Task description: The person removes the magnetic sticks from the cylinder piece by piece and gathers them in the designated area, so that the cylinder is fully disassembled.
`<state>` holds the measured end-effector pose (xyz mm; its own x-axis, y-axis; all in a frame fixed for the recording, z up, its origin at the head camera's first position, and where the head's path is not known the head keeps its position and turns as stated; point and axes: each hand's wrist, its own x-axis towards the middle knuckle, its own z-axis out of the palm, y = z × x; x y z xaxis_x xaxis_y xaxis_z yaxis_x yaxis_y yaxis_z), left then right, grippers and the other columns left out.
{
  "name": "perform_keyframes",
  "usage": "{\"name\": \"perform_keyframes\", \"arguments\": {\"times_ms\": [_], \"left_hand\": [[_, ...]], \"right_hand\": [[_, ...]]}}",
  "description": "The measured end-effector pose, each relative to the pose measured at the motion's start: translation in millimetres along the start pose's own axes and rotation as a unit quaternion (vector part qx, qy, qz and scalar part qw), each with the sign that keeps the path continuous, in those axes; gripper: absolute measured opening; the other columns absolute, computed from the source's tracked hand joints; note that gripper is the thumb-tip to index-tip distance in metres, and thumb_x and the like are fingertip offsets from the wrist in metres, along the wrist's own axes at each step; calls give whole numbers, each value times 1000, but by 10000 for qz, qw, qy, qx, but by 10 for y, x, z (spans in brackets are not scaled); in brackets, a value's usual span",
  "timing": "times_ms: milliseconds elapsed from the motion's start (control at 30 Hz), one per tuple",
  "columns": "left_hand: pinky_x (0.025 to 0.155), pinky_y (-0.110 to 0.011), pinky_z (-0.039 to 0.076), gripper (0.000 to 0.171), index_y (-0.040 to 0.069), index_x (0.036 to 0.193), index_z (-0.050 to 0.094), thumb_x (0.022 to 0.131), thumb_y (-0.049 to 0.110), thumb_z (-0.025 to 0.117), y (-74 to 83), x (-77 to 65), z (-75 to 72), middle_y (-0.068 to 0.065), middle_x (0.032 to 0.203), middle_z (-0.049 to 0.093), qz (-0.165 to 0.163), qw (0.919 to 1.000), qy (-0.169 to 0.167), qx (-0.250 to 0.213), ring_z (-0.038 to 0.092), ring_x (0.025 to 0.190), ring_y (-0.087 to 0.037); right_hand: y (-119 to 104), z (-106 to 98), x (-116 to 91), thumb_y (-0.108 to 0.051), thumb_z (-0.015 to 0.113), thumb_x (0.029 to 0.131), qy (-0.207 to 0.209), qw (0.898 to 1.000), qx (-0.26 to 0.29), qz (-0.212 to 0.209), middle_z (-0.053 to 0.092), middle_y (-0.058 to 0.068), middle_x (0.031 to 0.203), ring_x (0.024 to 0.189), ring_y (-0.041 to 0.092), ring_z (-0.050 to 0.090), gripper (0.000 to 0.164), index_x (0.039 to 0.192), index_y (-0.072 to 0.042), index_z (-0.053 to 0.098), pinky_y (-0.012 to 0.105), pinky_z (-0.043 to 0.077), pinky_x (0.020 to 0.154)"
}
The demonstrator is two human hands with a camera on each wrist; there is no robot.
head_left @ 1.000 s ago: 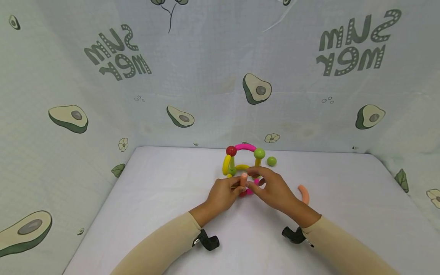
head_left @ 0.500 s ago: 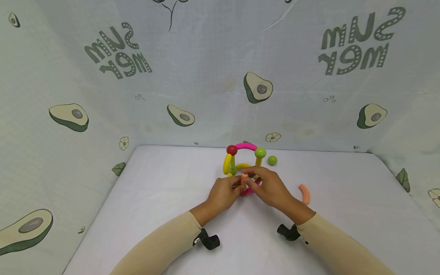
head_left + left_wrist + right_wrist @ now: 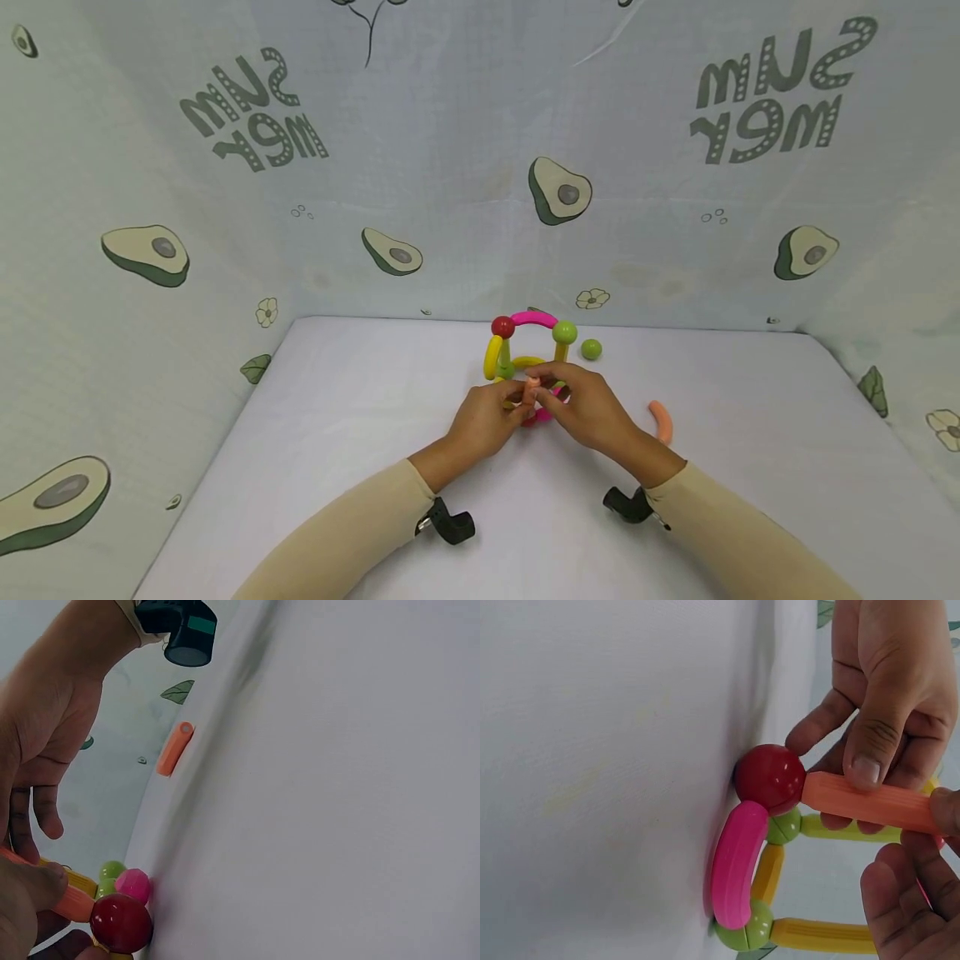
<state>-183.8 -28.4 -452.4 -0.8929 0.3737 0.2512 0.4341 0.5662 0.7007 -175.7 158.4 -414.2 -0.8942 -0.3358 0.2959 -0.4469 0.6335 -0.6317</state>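
Observation:
An orange straight ridged stick (image 3: 870,801) stands upright with its lower end against a red ball (image 3: 770,778). My left hand (image 3: 483,421) pinches its lower part, the thumb (image 3: 868,769) lying along its side. Close to its upper end, my right hand (image 3: 592,412) pinches the stick with thumb and finger. The ball is part of a toy frame of balls and sticks: a pink curved stick (image 3: 735,866), green balls (image 3: 744,926) and yellow sticks (image 3: 821,936). At the back, another red ball (image 3: 502,327) and a green ball (image 3: 565,332) form its top corners. My hands partly hide the frame.
A loose green ball (image 3: 591,349) lies behind and right of the frame. To the right of my right hand lies an orange curved stick (image 3: 660,421). All stands on a white-covered table (image 3: 360,400), with a printed curtain (image 3: 465,167) behind.
My right hand has moved a little left, and its thumb and finger have closed on the top of the orange stick. The left hand stays on the stick.

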Motion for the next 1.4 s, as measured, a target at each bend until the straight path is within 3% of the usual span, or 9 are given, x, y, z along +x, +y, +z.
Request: {"name": "perform_keyframes", "arguments": {"times_ms": [167, 300, 600, 900, 1233, 1400], "left_hand": [[71, -20, 52, 28, 9, 116, 74, 93, 24, 79, -22, -48, -12, 2, 101, 71, 92, 9981, 258, 546, 62, 83, -8], [58, -20, 45, 29, 9, 113, 73, 89, 23, 83, -39, -106, -15, 3, 89, 64, -82, 9970, 158, 754, 52, 70, -8], [76, -25, 54, 39, 9, 123, 71, 89, 24, 83, -126, -111, 70, -1, 116, 72, -92, 9978, -66, 653, 64, 91, -11], [59, -20, 46, 30, 11, 117, 75, 90, 21, 82, -198, -53, 131, 6, 101, 74, -237, 9988, -262, 342, 53, 66, -5], [60, -19, 46, 25, 12, 112, 76, 90, 22, 82, -202, -16, 121, 10, 91, 71, -201, 9983, -378, 408, 53, 68, -3], [60, -19, 46, 25, 12, 112, 76, 90, 21, 82, -185, -19, 114, 10, 92, 72, -268, 9980, -404, 412, 54, 69, -3]], "right_hand": [[-9, -2, 4, -12, 78, 92, 30, 10000, 57, -19, 73, 0, 111, 86, 17, 63, 35, 126, -9, 70, 44, 58, 77], [-16, 0, 7, -14, 78, 92, 14, 9999, 8, 113, 73, -3, 106, 85, 17, 63, 34, 125, -10, 70, 38, 57, 75], [-20, 15, 3, -18, 78, 93, 12, 9999, -36, 143, 72, -4, 106, 84, 15, 62, 35, 126, -11, 70, 34, 56, 74], [-3, 29, -6, -18, 78, 93, 2, 9997, -103, 221, 71, -5, 104, 84, 17, 63, 34, 126, -12, 70, 31, 55, 71], [-2, 6, -25, -12, 77, 93, 158, 9998, 52, -127, 71, -5, 103, 83, 12, 63, 32, 124, -9, 71, 35, 57, 74], [0, 1, -38, -11, 78, 92, 254, 9995, 102, -175, 71, -5, 101, 84, 13, 64, 29, 120, -9, 72, 43, 58, 75]]}}
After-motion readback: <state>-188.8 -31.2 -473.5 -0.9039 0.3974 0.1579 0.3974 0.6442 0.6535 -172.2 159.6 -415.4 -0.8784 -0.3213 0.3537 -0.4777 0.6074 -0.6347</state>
